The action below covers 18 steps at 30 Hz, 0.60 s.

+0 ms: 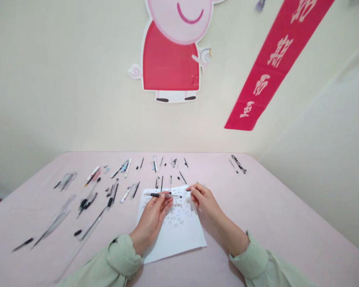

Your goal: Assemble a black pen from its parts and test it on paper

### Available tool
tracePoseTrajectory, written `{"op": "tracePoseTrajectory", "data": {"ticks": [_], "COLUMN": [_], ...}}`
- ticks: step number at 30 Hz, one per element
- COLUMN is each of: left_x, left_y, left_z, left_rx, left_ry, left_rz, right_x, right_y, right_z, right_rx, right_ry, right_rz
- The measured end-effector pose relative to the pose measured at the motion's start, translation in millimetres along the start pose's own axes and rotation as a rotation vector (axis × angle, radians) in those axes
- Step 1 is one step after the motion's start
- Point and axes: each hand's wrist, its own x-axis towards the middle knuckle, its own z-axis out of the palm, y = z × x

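My left hand (154, 217) is closed round a slim black pen (163, 195), held level over a white sheet of paper (179, 235) covered in small scribbles. My right hand (202, 199) hovers at the sheet's upper right corner with its fingertips pinched together near the pen's right end; what they pinch is too small to make out. Both sleeves are pale green.
Several pens, refills and pen parts (89, 199) lie scattered over the pink table (287, 223), mostly left of the sheet and along the back. A small cluster of pens (237, 164) lies at the back right. A cartoon pig cutout (172, 52) and red banner (275, 63) hang on the wall.
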Motion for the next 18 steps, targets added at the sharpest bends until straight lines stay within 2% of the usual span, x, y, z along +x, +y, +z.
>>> {"op": "tracePoseTrajectory", "data": {"ticks": [5, 11, 18], "left_x": [-0.2, -2.1, -2.2], "left_y": [0.7, 0.8, 0.3], "left_z": [-2.2, -0.7, -0.8], "left_rx": [0.001, 0.005, 0.019], "left_ry": [-0.022, -0.029, -0.055], "left_rz": [0.007, 0.009, 0.025], "right_x": [-5.3, -8.8, -8.4], "right_y": [10.1, 7.9, 11.3], "right_z": [11.1, 17.7, 16.3], "right_rx": [0.155, 0.149, 0.107], "right_ry": [0.011, -0.075, -0.097], "right_rz": [0.097, 0.104, 0.093]}}
